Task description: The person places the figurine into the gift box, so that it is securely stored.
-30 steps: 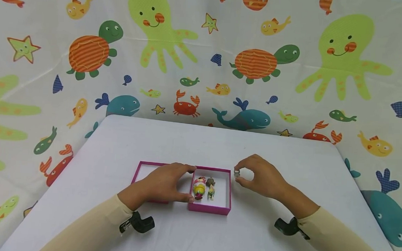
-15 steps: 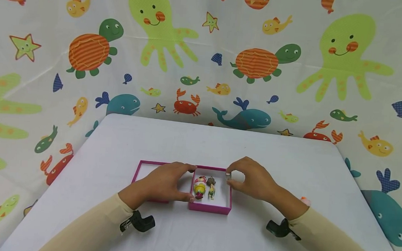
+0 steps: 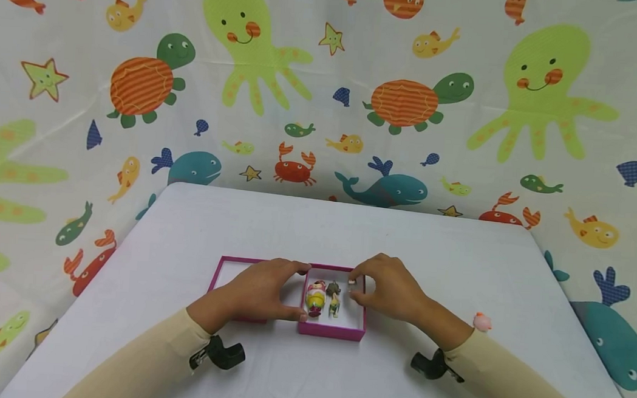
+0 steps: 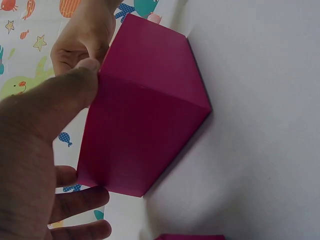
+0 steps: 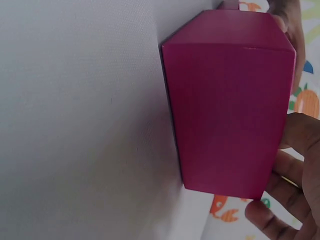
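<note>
Nearest on the white desk [image 3: 294, 234] sits a shallow magenta box [image 3: 331, 331] with a white floor, just in front of the two hands. Inside it lie two small figures side by side: a yellow and pink one [image 3: 315, 297] and a thinner brown and green one [image 3: 334, 297]. The right hand [image 3: 386, 288] hovers over the box's right part, its thumb and forefinger pinching a tiny grey piece [image 3: 352, 281] just beside the brown figure; whether the piece touches the box floor cannot be told. The left hand [image 3: 263, 290] grips the box's left wall, thumb on the near side and fingers curled over the far corner. Its palm covers much of a second magenta tray [image 3: 221, 269], which lies against the box on the left and shows a white inside. To the right, apart from the box, a small pink toy [image 3: 481, 321] peeks out beside the right sleeve. Behind the desk hangs a sea-animal curtain [image 3: 325, 90]. That makes two magenta trays, two figures inside, one pinched piece and one loose toy.
</note>
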A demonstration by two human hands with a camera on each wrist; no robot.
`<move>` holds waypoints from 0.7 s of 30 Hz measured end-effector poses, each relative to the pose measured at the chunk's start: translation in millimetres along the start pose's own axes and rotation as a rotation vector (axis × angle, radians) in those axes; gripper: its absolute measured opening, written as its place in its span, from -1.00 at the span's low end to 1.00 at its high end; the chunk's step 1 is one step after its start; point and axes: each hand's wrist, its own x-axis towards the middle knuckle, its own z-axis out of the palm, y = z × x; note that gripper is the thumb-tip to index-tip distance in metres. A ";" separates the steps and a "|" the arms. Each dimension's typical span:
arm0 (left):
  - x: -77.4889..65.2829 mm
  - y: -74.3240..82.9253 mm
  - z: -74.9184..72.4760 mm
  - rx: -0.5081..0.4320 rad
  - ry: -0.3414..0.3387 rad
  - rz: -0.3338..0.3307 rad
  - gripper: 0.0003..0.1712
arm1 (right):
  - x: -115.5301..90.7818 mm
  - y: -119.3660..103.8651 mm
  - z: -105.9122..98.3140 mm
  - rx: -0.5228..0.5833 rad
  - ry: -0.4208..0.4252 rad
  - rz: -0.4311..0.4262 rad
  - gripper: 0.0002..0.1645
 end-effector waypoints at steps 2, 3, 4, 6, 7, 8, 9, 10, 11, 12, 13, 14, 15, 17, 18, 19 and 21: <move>0.3 -0.4 0.2 -0.002 0.001 0.004 0.14 | 0.7 -2.0 1.7 -0.005 0.005 0.014 -0.64; 0.1 -0.3 0.2 -0.001 0.001 0.005 0.14 | 1.0 -2.9 2.6 -0.007 0.009 0.020 -0.64; 0.0 -0.4 0.2 0.001 0.001 0.006 0.14 | 1.2 -3.6 3.5 -0.012 0.013 0.023 -0.64; -0.1 -0.5 0.0 0.001 0.003 0.008 0.14 | 1.6 -5.0 5.0 -0.023 0.013 0.032 -0.65; -0.3 -0.4 -0.2 0.003 0.003 0.008 0.15 | 2.0 -5.9 5.7 -0.024 0.010 0.035 -0.65; -0.4 -0.4 -0.4 0.005 0.004 0.009 0.15 | 2.2 -7.1 6.0 -0.026 0.007 0.042 -0.65; -0.5 -0.4 -0.7 0.006 0.004 0.009 0.15 | 2.6 -8.2 6.5 -0.029 0.003 0.049 -0.66; -0.4 -0.4 -1.0 0.004 0.004 0.010 0.15 | 3.1 -9.2 7.0 -0.032 -0.002 0.057 -0.66; -0.3 -0.6 -1.2 0.003 0.004 0.010 0.15 | 3.6 -10.6 7.2 -0.033 -0.007 0.069 -0.66; -0.2 -0.5 -1.4 0.003 0.004 0.010 0.15 | 4.2 -12.1 7.4 -0.033 -0.011 0.083 -0.67; -0.1 -0.6 -1.7 0.001 0.004 0.011 0.14 | 4.7 -13.4 7.6 -0.038 -0.014 0.097 -0.67; 0.0 -0.7 -1.8 0.000 0.003 0.013 0.14 | 5.3 -14.7 8.0 -0.049 -0.020 0.112 -0.67; 0.1 -0.7 -1.9 0.000 0.002 0.011 0.14 | 5.9 -15.8 8.6 -0.056 -0.028 0.123 -0.69; 0.2 -0.8 -2.1 0.003 0.000 0.010 0.14 | 6.8 -18.1 9.7 -0.069 -0.036 0.142 -0.71; 0.2 -0.9 -2.3 0.003 -0.001 0.010 0.14 | 7.1 -19.1 10.3 -0.078 -0.038 0.152 -0.72; 0.2 -1.1 -2.4 0.005 -0.001 0.011 0.14 | 7.4 -20.1 11.0 -0.088 -0.040 0.159 -0.73; 0.2 -1.3 -2.8 0.006 0.001 0.013 0.14 | 8.0 -22.6 12.0 -0.103 -0.041 0.175 -0.73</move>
